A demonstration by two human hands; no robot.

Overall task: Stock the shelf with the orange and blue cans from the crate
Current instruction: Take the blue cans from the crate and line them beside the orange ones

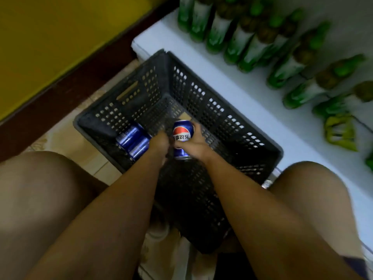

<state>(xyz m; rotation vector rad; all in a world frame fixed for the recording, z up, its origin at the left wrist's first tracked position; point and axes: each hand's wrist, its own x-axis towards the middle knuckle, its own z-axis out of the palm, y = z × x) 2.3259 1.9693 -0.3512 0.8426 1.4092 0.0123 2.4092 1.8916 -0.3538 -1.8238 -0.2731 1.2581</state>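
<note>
A black perforated crate (226,126) stands on the floor between my knees. Both of my hands reach into it. My right hand (198,145) grips a blue can (182,132) with a red, white and blue logo, held a little above the crate's bottom. My left hand (160,142) is just left of that can, knuckles up and fingers curled downward; what they touch is hidden. Two more blue cans (133,141) lie side by side in the crate's near left corner. The white shelf (222,77) runs along the crate's right side. No orange can is visible.
Several green bottles (248,49) stand in rows at the back of the shelf, with a yellow-green pack (340,133) further right. A yellow wall with a dark brown skirting (66,87) lies to the left. My bare knees flank the crate on a tiled floor.
</note>
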